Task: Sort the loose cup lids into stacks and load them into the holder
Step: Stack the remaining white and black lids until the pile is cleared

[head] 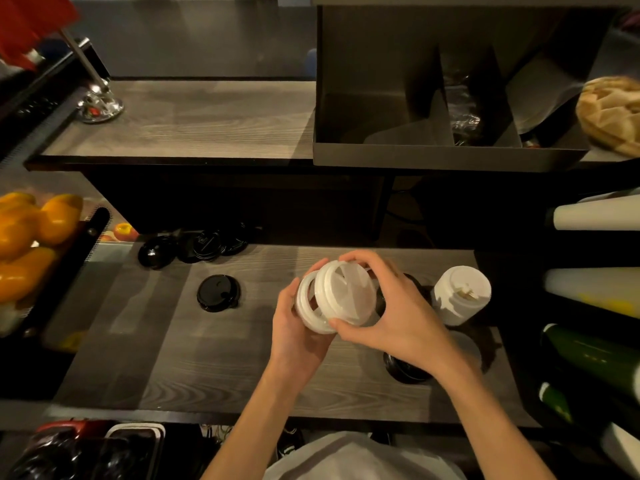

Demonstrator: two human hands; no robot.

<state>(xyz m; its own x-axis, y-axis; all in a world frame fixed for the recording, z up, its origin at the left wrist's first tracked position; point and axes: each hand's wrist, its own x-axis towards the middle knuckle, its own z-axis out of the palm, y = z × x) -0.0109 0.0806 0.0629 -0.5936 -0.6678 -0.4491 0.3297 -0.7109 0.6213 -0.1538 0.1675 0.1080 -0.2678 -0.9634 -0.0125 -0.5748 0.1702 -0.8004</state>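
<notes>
Over the middle of the counter my left hand (pixel 296 336) grips a short stack of white lids (pixel 308 299) from the left and below. My right hand (pixel 398 306) pinches a translucent white lid (pixel 346 292) by its rim and holds it against the stack's right end. One black lid (pixel 218 292) lies alone on the counter to the left. Several black lids (pixel 197 247) sit in a loose pile at the back left. More black lids (pixel 405 370) lie under my right wrist, partly hidden. The dark holder (pixel 446 157) with dividers stands on the upper shelf at the right.
A white stack of lids (pixel 462 294) stands on the counter right of my hands. Rolls in white, yellow and green (pixel 595 355) line the right edge. Oranges (pixel 31 237) fill a crate at the left. A chrome stand (pixel 98 105) sits on the upper shelf (pixel 194 126).
</notes>
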